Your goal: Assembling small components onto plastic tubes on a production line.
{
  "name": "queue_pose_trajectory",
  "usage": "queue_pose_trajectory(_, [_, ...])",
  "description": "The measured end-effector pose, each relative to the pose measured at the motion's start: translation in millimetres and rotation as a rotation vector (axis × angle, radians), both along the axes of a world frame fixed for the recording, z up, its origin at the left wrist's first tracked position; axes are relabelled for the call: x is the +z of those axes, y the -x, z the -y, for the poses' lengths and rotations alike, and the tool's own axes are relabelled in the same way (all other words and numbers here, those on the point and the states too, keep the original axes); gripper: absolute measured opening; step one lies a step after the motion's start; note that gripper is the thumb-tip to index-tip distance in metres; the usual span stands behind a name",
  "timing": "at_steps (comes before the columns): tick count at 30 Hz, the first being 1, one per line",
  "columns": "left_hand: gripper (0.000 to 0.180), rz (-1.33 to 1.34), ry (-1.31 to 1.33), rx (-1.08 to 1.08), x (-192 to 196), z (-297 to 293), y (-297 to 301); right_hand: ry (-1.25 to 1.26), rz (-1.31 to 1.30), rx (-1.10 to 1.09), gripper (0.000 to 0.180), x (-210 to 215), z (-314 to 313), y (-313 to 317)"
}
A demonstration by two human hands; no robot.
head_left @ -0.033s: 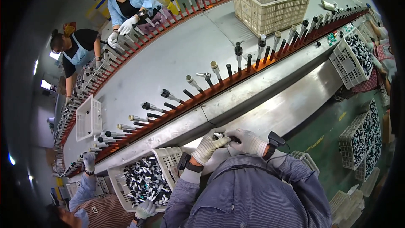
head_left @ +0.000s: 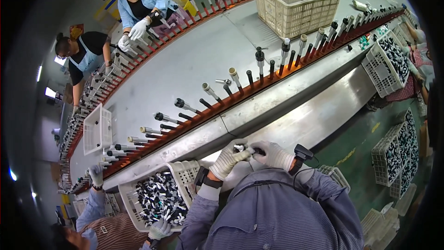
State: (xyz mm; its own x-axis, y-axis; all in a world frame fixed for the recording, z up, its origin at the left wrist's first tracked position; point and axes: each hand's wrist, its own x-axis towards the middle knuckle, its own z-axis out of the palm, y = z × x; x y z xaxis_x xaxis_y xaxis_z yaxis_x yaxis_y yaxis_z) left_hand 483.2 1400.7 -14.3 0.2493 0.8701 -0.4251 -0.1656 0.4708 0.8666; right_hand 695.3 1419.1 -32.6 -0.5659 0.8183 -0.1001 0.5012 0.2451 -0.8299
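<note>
Both of my hands wear white gloves and meet close together in front of my body, above the metal ledge. My left hand (head_left: 227, 161) is closed on a small white plastic part (head_left: 239, 148), which shows between thumb and fingers. Close beside it, my right hand (head_left: 276, 155) has its fingers pinched together. Whatever is between those fingertips is too small and hidden to name. Left of my hands stands a white crate (head_left: 181, 176) full of small black, white and green plastic parts (head_left: 162, 200).
An orange-red track (head_left: 217, 109) with upright black posts, several carrying pump-like heads, runs diagonally beyond the ledge (head_left: 296, 119). A beige crate (head_left: 296, 16) and a white tray (head_left: 98, 129) rest on the table. A co-worker's gloved hand (head_left: 160, 229) touches the left crate; others work across.
The posts on the track have shifted slightly to the left. My right fingertips have drawn a little away from my left hand. A co-worker's raised hand at left has moved slightly.
</note>
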Motion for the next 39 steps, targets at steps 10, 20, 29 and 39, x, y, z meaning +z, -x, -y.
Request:
queue_pose_trajectory(10, [0.021, -0.372, -0.524, 0.460, 80.6, -90.1, 12.4, 0.835, -0.546, -0.293, 0.040, -4.3, 6.8, -30.6])
queue_pose_trajectory(20, [0.024, -0.451, -0.762, 0.761, 60.1, -160.8, 46.2, 0.948, -0.726, -0.361, 0.034, -33.1, 9.6, -46.7])
queue_pose_trajectory(29, [0.026, -0.335, -0.621, 0.794, 64.5, -142.5, 135.5, 1.086, -0.705, -0.368, 0.035, -29.3, 9.6, 5.3])
queue_pose_trajectory(39, [0.047, -0.390, -0.567, 0.770, 124.4, -92.9, 140.4, 0.183, -0.568, -0.085, 0.031, -52.4, -24.1, 19.6])
